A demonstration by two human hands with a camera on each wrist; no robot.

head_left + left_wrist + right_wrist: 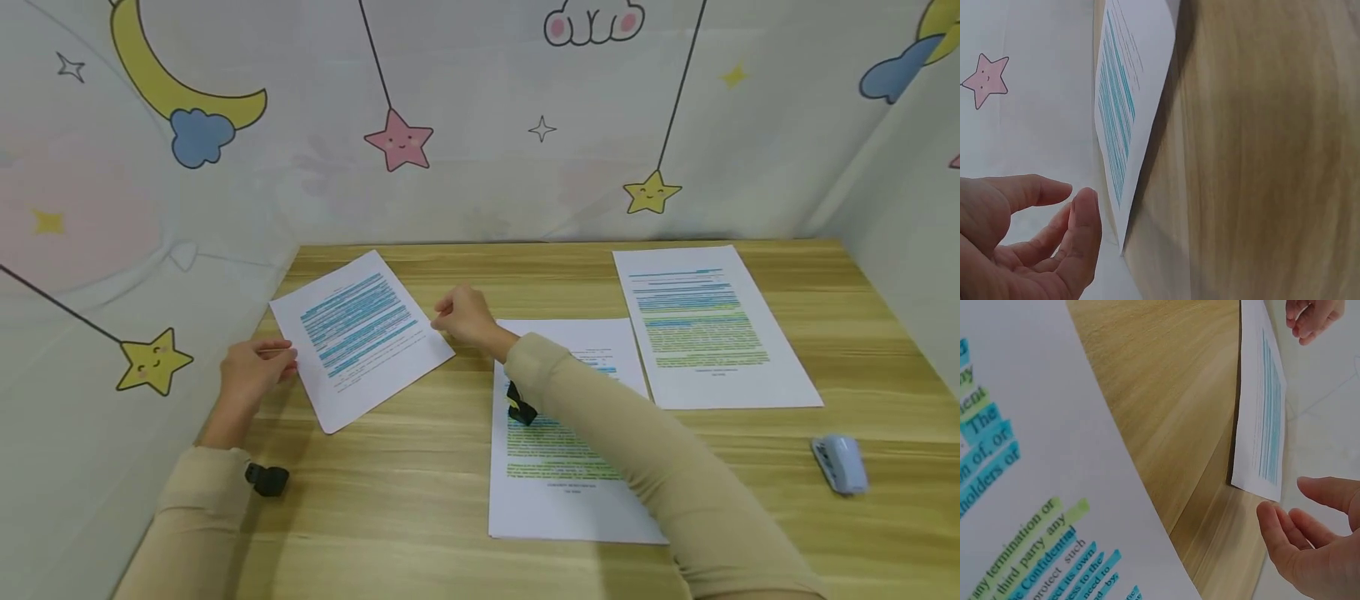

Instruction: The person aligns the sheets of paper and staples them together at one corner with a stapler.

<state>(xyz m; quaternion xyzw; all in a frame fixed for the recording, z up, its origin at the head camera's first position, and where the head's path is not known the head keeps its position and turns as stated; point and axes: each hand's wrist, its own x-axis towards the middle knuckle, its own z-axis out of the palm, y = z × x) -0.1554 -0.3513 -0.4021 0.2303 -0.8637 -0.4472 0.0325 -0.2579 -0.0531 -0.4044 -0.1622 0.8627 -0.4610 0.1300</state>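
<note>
A sheet or stack of printed paper with blue-highlighted lines lies at an angle at the table's back left. Beside its left edge is my left hand, fingers loosely bent; the left wrist view shows this hand apart from the paper, with a gap between thumb and fingertips. My right hand is at the paper's right edge. In the right wrist view the thumb and fingers of that hand are spread apart near the paper's end; whether a fingertip touches it I cannot tell.
Under my right forearm is another highlighted document, partly hidden. A third document lies at the back right. A light blue stapler sits on the right of the wooden table. A patterned curtain hangs behind.
</note>
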